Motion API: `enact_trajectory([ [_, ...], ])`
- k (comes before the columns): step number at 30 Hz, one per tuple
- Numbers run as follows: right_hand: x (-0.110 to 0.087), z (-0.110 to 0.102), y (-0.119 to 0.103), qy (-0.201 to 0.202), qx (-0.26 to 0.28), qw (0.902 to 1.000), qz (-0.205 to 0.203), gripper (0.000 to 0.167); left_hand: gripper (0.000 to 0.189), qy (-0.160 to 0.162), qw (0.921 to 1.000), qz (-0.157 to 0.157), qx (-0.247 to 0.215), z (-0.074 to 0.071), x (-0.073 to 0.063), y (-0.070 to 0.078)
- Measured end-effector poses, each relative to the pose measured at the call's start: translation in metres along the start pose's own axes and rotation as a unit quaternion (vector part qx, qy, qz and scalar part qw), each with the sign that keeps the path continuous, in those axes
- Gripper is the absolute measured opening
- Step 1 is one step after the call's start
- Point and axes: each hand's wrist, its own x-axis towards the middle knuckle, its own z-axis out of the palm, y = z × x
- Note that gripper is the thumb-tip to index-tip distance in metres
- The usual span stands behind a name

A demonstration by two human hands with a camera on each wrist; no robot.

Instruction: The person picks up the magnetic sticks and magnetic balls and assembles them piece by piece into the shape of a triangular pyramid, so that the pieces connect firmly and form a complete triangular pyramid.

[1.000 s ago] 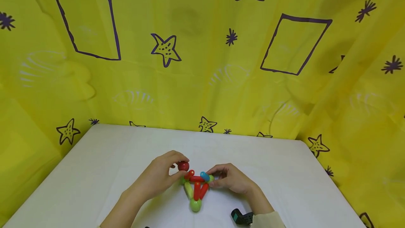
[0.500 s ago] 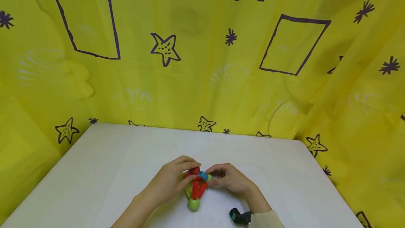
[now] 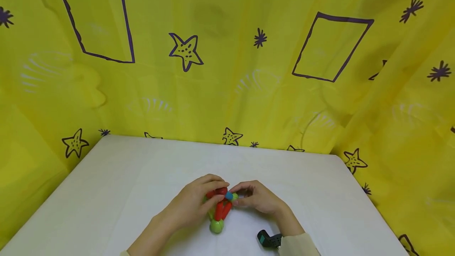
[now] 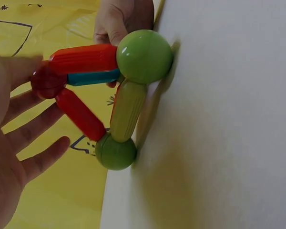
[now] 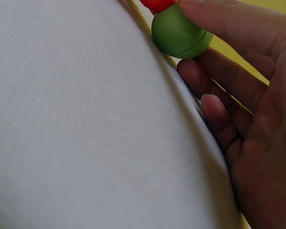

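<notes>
A small pyramid of building-toy balls and rods stands on the white table. My left hand (image 3: pixel 193 198) pinches the red ball (image 4: pixel 48 82) at its top between thumb and fingers. Two red rods (image 4: pixel 84 58) and a blue rod (image 4: pixel 93 78) reach up to that ball. Low on the pyramid, a yellow-green rod (image 4: pixel 127 112) joins a near green ball (image 4: pixel 144 56) to another green ball (image 4: pixel 115 151). My right hand (image 3: pixel 261 200) grips the right-hand green ball (image 5: pixel 181 33), where the blue rod's lower end meets it. Fingers partly cover the far side.
A black device with a teal face (image 3: pixel 268 240) lies on the white table (image 3: pixel 142 169) beside the right forearm. Behind and around the table hangs a yellow curtain (image 3: pixel 213 90) with purple stars and frames drawn on it.
My left hand has carried the red ball rightward from the left corner to the pyramid's top, and the rods now lean in to it. The right hand stays at its green ball.
</notes>
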Motion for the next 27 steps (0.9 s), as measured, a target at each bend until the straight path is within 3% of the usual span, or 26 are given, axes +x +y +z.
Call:
enact_trajectory([
  [6, -0.004, -0.002, 0.001, 0.003, 0.006, 0.9999, 0.016, 0.027, 0.046, -0.048, 0.9986, -0.007, -0.02, -0.002, -0.001, -0.001],
  [16, -0.008, -0.002, 0.0, 0.006, -0.002, 1.0, 0.006, 0.028, 0.039, -0.032, 0.9994, 0.008, 0.011, 0.002, 0.001, 0.002],
  [21, -0.006, -0.002, -0.003, 0.008, -0.003, 0.9999, 0.008, 0.029, 0.042, -0.032, 0.9994, 0.012, 0.002, 0.001, -0.001, -0.001],
  [27, -0.006, 0.0, -0.002, 0.007, 0.01, 0.9998, 0.012, 0.033, 0.065, -0.056, 0.9954, -0.054, -0.056, -0.003, -0.005, -0.011],
])
